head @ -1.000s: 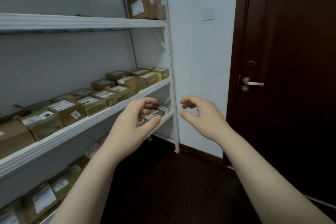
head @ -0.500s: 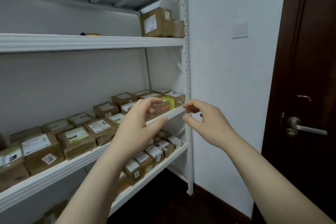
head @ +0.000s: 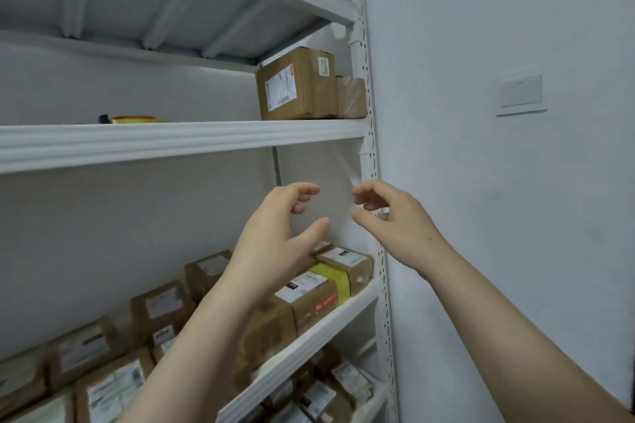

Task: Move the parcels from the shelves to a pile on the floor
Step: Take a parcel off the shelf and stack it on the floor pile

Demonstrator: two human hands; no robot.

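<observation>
Left hand (head: 275,244) and right hand (head: 395,220) are hovering empty mid-frame.
Both are curving loosely, probably preparing to take the upper-centre parcel (head: 297,86).

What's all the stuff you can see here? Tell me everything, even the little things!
Shelf rack: one, white, on the left, ending at the corner.
Big parcel: one, brown, upper shelf, right end.
Small parcel: one, brown, just right of the big parcel.
Flat thing: one, yellow, upper shelf, further left; only its top shows.
Middle-shelf parcels: many, brown with white labels, in rows.
Yellow-taped parcel: one, brown, middle shelf, near the right end.
Bottom-shelf parcels: several, brown, partly hidden.
Wall switch: one, white, right wall.
Left hand: empty, raised above the middle shelf.
Right hand: empty, beside it, near the rack's post.
</observation>
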